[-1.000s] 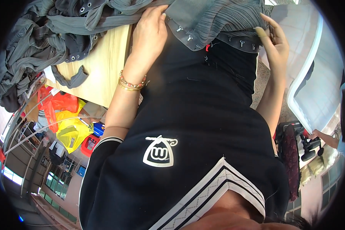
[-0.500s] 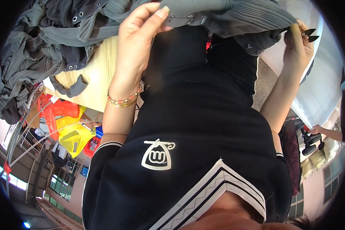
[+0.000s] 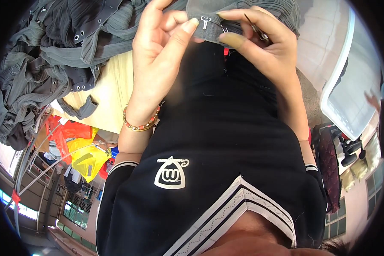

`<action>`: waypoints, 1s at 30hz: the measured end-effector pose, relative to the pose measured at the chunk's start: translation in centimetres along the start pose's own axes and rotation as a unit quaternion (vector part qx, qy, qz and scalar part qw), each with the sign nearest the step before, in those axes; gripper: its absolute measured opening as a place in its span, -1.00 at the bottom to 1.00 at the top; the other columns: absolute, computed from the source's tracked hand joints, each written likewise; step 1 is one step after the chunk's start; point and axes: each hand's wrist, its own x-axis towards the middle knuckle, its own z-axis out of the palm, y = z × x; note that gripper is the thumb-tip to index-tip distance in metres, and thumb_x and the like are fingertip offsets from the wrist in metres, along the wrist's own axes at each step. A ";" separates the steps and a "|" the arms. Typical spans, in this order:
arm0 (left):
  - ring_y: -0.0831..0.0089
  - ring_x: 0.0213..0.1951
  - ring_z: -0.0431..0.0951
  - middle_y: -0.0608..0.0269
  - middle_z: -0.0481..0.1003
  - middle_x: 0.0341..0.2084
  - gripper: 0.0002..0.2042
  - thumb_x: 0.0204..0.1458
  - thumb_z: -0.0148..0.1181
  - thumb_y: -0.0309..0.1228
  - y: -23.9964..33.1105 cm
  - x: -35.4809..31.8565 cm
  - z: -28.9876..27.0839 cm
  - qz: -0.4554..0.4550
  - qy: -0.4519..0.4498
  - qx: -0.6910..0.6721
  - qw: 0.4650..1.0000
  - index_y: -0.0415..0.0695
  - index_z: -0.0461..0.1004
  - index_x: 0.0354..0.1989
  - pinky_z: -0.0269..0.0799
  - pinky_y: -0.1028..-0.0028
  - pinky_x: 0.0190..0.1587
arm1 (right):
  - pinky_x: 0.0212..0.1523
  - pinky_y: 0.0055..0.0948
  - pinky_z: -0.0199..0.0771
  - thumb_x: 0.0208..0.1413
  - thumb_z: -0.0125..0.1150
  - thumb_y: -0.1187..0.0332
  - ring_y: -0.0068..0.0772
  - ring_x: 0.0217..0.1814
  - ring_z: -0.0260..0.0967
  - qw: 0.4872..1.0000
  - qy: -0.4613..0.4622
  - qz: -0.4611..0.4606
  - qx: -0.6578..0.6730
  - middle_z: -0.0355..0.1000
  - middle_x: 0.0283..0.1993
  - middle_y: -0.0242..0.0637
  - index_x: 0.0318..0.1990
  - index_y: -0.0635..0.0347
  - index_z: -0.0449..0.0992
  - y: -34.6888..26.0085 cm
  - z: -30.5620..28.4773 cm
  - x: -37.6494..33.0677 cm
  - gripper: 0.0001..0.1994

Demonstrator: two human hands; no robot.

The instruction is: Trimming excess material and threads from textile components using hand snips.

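Note:
A grey ribbed garment (image 3: 209, 32) with small metal hooks along its edge is stretched between my hands at the top of the head view. My left hand (image 3: 162, 47) pinches the edge between thumb and fingers, just left of one silver hook (image 3: 205, 22). On the other side, the thumb and forefinger of my right hand (image 3: 271, 45) are closed on the same strip beside another hook. Small dark-bladed thread snips (image 3: 260, 33) are tucked in my right hand, partly hidden by the fingers. The rest of the garment trails beyond the hands.
Several grey garments with metal eyelets (image 3: 34, 55) are heaped at the left on a pale wooden table (image 3: 113, 91). Below hang red (image 3: 68, 134) and yellow (image 3: 89, 160) plastic bags. A white bin (image 3: 343, 102) stands at the right, with another person's blurred hand (image 3: 372, 101) past it.
My right hand has come in leftward from the garment's far right end to the hooked edge near my left hand. The snips moved with it. The other person's hand has shifted up.

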 end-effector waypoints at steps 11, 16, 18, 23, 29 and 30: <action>0.60 -0.07 0.56 0.12 0.59 0.02 -0.74 0.34 0.08 -0.54 -2.9 0.5 -3.6 0.098 -0.101 0.181 0.973 -0.32 0.54 0.13 0.51 0.57 -0.02 | -0.39 -0.61 0.30 0.09 0.44 0.58 -0.67 -0.38 0.36 0.994 -0.015 0.068 0.086 0.52 -0.36 -0.36 -0.25 0.31 0.69 -1.2 0.1 0.8 -0.91; 0.57 -0.06 0.59 0.05 0.58 0.06 -0.73 0.33 0.08 -0.54 -3.4 1.0 -4.3 0.090 -0.080 0.188 0.975 -0.33 0.52 0.14 0.59 0.49 -0.03 | -0.25 -0.60 0.39 0.22 0.33 0.52 -0.62 -0.29 0.44 0.866 0.036 -0.175 0.466 0.54 -0.28 -0.38 -0.24 0.33 0.65 6.9 1.2 0.8 -0.94; 0.56 -0.06 0.59 0.05 0.58 0.07 -0.73 0.33 0.09 -0.54 -3.7 0.9 -5.0 0.065 -0.067 0.126 0.988 -0.33 0.52 0.14 0.61 0.47 -0.03 | -0.23 -0.60 0.39 0.23 0.32 0.51 -0.62 -0.28 0.45 0.842 0.025 -0.174 0.510 0.55 -0.28 -0.38 -0.25 0.33 0.64 4.1 0.8 1.2 -0.94; 0.58 -0.10 0.58 0.05 0.56 0.09 -0.72 0.32 0.07 -0.57 -4.2 1.0 -6.1 0.042 -0.066 0.096 0.992 -0.32 0.51 0.16 0.62 0.46 -0.05 | -0.31 -0.64 0.36 0.24 0.33 0.49 -0.71 -0.36 0.38 0.964 0.016 0.210 0.164 0.51 -0.32 -0.45 -0.26 0.31 0.63 0.4 -1.0 -0.1 -0.93; 0.67 -0.20 0.54 0.12 0.58 0.05 -0.69 0.31 0.05 -0.61 -5.8 1.3 -7.0 0.008 -0.003 0.111 0.994 -0.31 0.50 0.19 0.55 0.56 -0.11 | -0.39 -0.66 0.38 0.25 0.33 0.47 -0.76 -0.40 0.35 0.958 -0.019 0.253 0.132 0.44 -0.38 -0.54 -0.18 0.30 0.61 2.6 0.6 -0.5 -0.91; 0.67 -0.20 0.54 0.12 0.58 0.05 -0.69 0.31 0.05 -0.61 -6.2 1.4 -7.3 0.007 -0.003 0.112 0.994 -0.31 0.50 0.19 0.55 0.56 -0.11 | -0.39 -0.66 0.40 0.25 0.32 0.48 -0.75 -0.40 0.36 0.942 -0.009 0.291 0.168 0.42 -0.39 -0.55 -0.13 0.30 0.61 3.0 0.9 -0.4 -0.89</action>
